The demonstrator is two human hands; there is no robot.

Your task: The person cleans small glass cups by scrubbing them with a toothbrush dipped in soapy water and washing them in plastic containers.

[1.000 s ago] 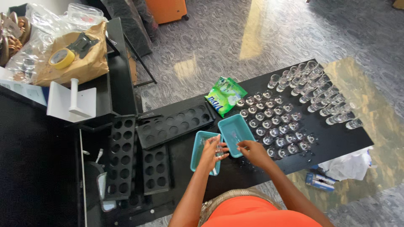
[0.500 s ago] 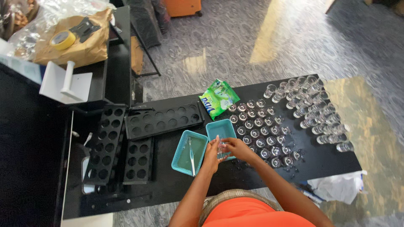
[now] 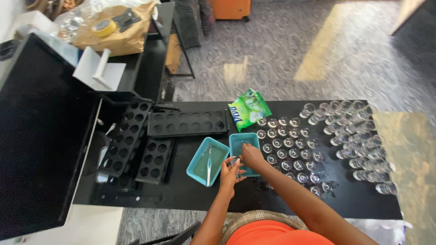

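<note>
Two teal trays lie side by side on the black table. The left tray holds liquid and a white brush. My right hand reaches into the right tray, fingers bent downward; what they hold is hidden. My left hand is curled at that tray's near corner around a small clear glass cup. A grid of small glass cups stands just right of my hands.
Several taller clear glasses crowd the table's right end. A green packet lies behind the trays. Black hole-moulded trays sit to the left. A dark screen, a white stand and a brown bag with a yellow tape roll are at the left.
My hands have drawn together at the right teal tray; the right hand moved left from the cup grid into it. The view shifted slightly.
</note>
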